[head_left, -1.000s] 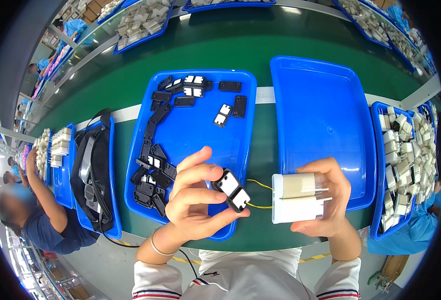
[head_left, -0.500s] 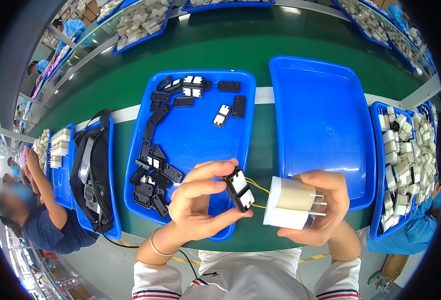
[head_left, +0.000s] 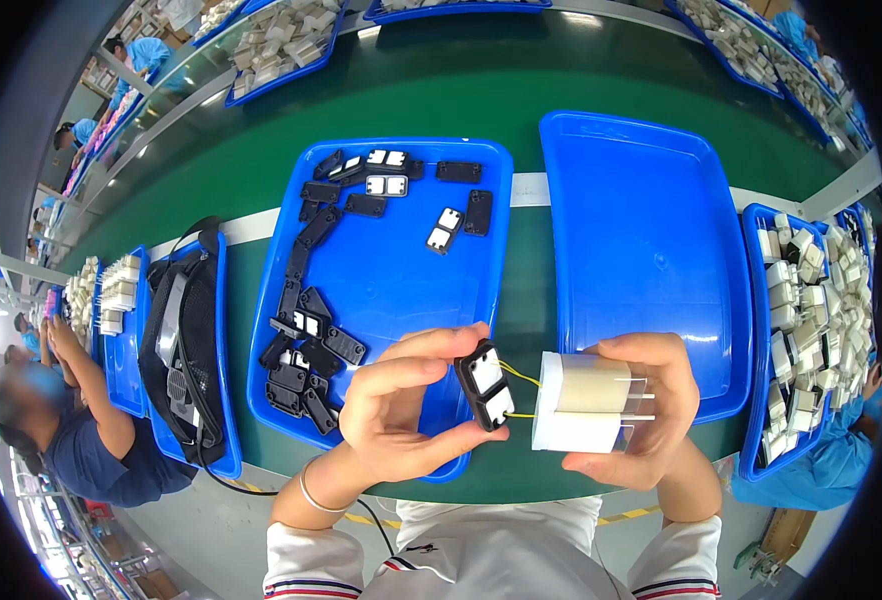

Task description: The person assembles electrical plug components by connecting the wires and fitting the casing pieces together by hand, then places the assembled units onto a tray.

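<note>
Between its thumb and fingers, my left hand pinches a black piece with white pads, its padded face turned right. Two yellow wires run from this piece to a white and beige plug housing. My right hand grips the housing from the right, with its metal prongs pointing right. The two held parts are a short gap apart. Behind my left hand, a blue tray holds several black pieces, some with white pads.
A second blue tray lies right of centre. Far right stands a tray of white plugs. A black mesh bag lies in a left tray. A co-worker reaches forward at the left.
My left hand has moved slightly right, and the black piece is turned more upright towards the housing. The housing tilted, then levelled again. The co-worker's arm at the left has shifted.
</note>
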The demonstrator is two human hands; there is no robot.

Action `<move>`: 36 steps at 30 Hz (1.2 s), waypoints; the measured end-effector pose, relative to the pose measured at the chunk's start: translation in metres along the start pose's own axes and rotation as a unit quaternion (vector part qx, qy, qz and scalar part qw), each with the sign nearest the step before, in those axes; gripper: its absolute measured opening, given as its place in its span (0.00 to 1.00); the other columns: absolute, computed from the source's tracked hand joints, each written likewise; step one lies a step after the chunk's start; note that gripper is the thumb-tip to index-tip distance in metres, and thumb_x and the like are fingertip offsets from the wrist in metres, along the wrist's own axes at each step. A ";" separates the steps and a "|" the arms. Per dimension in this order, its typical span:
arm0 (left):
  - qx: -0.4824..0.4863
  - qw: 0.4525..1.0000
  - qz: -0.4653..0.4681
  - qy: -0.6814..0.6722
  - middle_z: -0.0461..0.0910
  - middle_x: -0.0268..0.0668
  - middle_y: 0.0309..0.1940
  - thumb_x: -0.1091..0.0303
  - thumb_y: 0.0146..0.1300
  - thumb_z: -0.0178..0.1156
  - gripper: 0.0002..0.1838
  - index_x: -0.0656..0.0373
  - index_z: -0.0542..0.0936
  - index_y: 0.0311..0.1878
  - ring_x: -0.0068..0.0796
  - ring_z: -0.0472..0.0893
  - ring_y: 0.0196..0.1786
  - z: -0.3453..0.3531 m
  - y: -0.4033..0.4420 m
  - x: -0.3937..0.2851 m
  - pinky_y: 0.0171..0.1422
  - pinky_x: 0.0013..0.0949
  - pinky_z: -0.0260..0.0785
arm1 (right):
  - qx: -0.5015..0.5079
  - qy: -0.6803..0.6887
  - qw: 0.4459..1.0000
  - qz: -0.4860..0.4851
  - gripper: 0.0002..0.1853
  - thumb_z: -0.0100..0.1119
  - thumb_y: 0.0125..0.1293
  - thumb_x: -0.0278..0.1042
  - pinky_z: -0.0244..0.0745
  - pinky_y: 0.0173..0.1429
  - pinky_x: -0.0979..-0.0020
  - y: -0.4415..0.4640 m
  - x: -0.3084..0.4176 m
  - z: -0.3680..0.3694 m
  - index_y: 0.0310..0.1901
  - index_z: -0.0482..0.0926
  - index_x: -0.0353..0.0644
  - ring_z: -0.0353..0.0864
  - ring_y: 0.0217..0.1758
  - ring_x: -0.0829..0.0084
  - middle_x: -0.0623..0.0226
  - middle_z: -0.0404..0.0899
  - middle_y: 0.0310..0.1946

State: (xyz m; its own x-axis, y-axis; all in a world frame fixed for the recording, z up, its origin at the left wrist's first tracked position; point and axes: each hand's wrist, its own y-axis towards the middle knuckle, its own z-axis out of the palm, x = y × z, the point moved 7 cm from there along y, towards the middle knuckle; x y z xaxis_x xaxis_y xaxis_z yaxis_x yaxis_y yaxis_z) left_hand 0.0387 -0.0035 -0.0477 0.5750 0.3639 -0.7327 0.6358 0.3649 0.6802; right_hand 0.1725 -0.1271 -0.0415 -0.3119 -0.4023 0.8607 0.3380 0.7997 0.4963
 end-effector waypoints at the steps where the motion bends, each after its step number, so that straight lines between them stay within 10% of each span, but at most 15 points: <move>1: 0.000 1.000 0.001 0.000 0.69 0.57 0.53 0.82 0.40 0.72 0.36 0.64 0.63 0.54 0.52 0.72 0.57 0.000 0.000 0.000 0.60 0.51 0.67 | 0.000 -0.002 1.000 -0.001 0.39 0.76 0.37 0.28 0.66 0.29 0.81 0.001 0.002 0.000 0.52 0.65 0.31 0.80 0.34 0.77 0.57 0.79 0.40; 36: -0.011 0.999 -0.012 -0.035 0.69 0.57 0.53 0.83 0.41 0.71 0.37 0.63 0.62 0.55 0.48 0.72 0.57 0.000 -0.003 0.001 0.61 0.55 0.65 | 0.016 0.056 0.997 0.043 0.38 0.76 0.38 0.25 0.66 0.31 0.82 0.002 -0.004 0.001 0.53 0.64 0.32 0.80 0.36 0.76 0.57 0.80 0.37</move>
State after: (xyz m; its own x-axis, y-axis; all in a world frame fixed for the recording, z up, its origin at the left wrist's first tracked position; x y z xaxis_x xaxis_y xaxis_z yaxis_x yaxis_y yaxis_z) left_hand 0.0371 -0.0042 -0.0502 0.5953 0.2941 -0.7477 0.6390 0.3909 0.6625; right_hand 0.1734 -0.1235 -0.0446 -0.1825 -0.3780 0.9077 0.3304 0.8459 0.4187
